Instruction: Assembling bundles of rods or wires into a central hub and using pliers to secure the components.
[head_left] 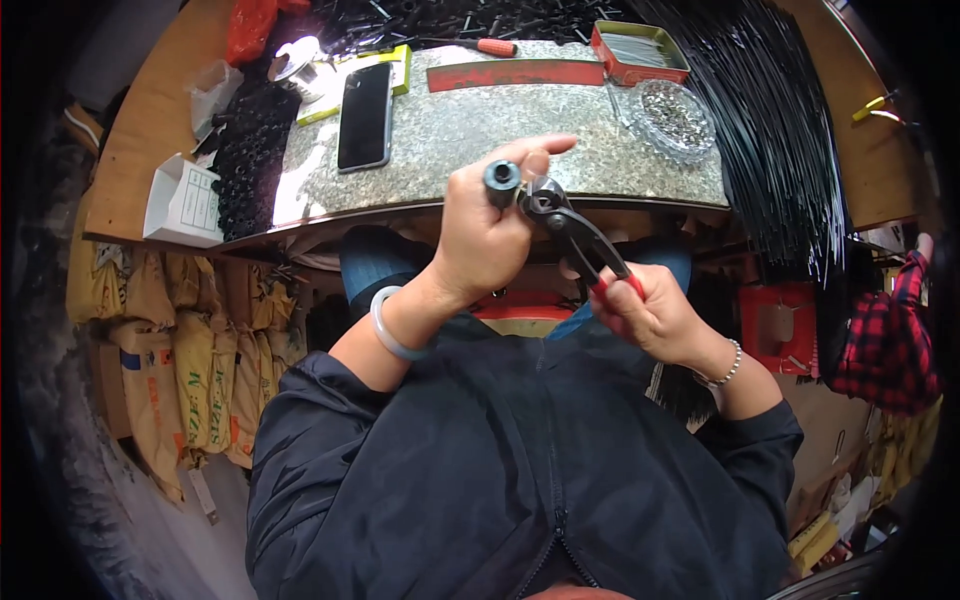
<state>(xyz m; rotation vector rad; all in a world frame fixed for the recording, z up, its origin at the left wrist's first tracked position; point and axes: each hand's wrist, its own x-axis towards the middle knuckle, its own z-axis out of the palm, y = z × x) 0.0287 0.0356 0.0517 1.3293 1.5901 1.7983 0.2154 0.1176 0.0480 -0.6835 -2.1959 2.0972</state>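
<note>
My left hand is closed round a dark cylindrical part, whose round end with a hole in its middle points up. One finger stretches out to the right beyond it. In my right hand is a pair of pincers with dark metal arms and red grips. The pincer jaws are right beside the cylindrical part, against the fingers of my left hand; what lies between them is too small to make out. Both hands are held above my lap, at the near edge of the stone-topped table.
A black phone, a red strip, a red tin of thin pins and a clear dish of small metal pieces lie on the slab. Long black rods overhang the right edge. At left stands a white box.
</note>
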